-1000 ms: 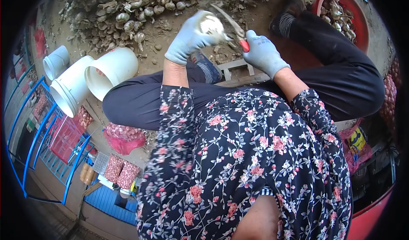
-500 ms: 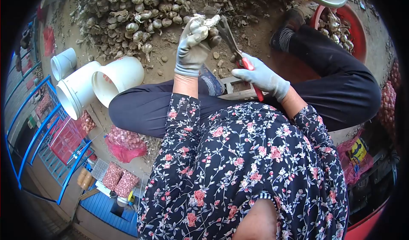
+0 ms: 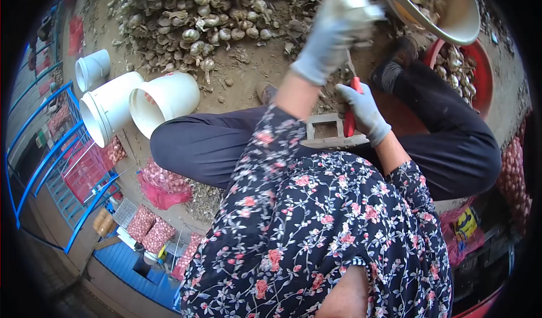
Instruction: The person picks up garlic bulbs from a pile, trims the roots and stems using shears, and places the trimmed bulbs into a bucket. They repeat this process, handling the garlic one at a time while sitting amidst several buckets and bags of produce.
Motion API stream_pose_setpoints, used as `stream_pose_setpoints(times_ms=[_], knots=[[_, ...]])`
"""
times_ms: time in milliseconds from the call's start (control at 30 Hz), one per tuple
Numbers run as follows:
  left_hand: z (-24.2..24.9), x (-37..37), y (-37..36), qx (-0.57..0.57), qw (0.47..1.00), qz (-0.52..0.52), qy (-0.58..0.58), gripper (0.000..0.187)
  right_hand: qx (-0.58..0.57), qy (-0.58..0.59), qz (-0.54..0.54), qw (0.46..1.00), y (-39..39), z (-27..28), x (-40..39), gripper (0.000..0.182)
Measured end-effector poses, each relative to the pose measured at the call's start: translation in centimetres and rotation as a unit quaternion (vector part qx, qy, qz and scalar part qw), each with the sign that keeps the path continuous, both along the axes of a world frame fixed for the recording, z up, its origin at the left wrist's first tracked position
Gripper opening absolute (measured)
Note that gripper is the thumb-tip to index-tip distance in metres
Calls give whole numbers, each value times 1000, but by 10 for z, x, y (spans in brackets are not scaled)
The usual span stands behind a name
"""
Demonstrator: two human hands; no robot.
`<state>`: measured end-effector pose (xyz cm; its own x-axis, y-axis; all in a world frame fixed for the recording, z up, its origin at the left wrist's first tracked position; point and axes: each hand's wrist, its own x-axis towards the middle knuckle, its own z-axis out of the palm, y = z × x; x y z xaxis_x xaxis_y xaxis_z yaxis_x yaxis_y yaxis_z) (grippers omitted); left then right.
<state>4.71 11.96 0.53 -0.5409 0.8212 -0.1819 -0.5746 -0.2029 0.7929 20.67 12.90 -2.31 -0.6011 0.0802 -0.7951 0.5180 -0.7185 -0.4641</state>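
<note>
My left hand [image 3: 330, 36], in a grey-white glove and smeared by motion, is wrapped around white garlic bulbs [image 3: 361, 5] close to the tilted bucket [image 3: 466, 29]. How many bulbs it holds cannot be made out. Below it, my gloved right hand [image 3: 366, 113] grips the red handles of pruning shears [image 3: 350, 117]. Their metal blade points up toward my left wrist and is partly hidden behind the glove. Garlic lies inside the bucket. Beneath that bucket is a red basin [image 3: 485, 84] with more trimmed garlic.
A large heap of garlic [image 3: 197, 19] spreads over the soil ahead. White buckets [image 3: 116, 103] lie on their sides at left. Beyond them are a blue metal railing [image 3: 48, 148] and pink net sacks of garlic [image 3: 164, 185]. A wooden frame [image 3: 324, 130] lies between my legs.
My left hand has swung right and forward with the garlic, away from the shear blades toward the bucket. My right hand has shifted slightly right and down, still holding the shears. The view has shifted slightly.
</note>
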Motion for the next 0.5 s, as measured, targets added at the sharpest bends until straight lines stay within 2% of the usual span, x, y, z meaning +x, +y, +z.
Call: stream_pose_setpoints(times_ms=[33, 67, 100, 167, 200, 233, 267, 300, 333, 367, 400, 433, 500], knots=[[10, 2, 26, 109, 993, 5, 50, 23, -20, -5, -34, 999, 0, 3, -1, 15], [49, 4, 43, 165, 976, 91, 114, 26, -36, 5, -38, 999, 3, 3, 0, 13], [57, -14, 38, 74, 992, -62, 87, 64, -36, 8, -36, 999, 1, 6, -2, 13], [35, -42, 33, 6, 998, -48, 28, 58, 21, -15, -56, 998, -2, 7, -4, 11], [-4, -42, 29, -69, 976, 100, 181, 25, 52, -11, -25, 998, -1, 0, -3, 10], [-42, -59, 13, -186, 921, 170, 298, 27, 78, -21, -16, 997, -1, -4, -4, 9], [-57, -65, -15, -290, 921, 213, 149, 21, 87, -20, 4, 996, -1, -9, -3, 10], [-67, -70, -38, -327, 882, 339, -28, 14, 96, -18, 23, 995, -1, -14, -1, 12], [-106, -83, -74, -356, 827, 423, -102, 14, 93, -20, 24, 995, -1, -20, 2, 12], [-147, -89, -122, -424, 781, 459, -2, 14, 116, -45, 51, 991, -13, -3, 10, 15], [-216, -97, -170, -530, 700, 452, 157, 17, 134, -64, 83, 985, -13, -7, 14, 18], [-198, -95, -182, -599, 672, 388, 196, 31, 133, -67, 86, 985, -13, -12, 15, 18], [-181, -104, -186, -714, 582, 218, 323, 49, 175, -96, 162, 966, -13, -21, 18, 24]])
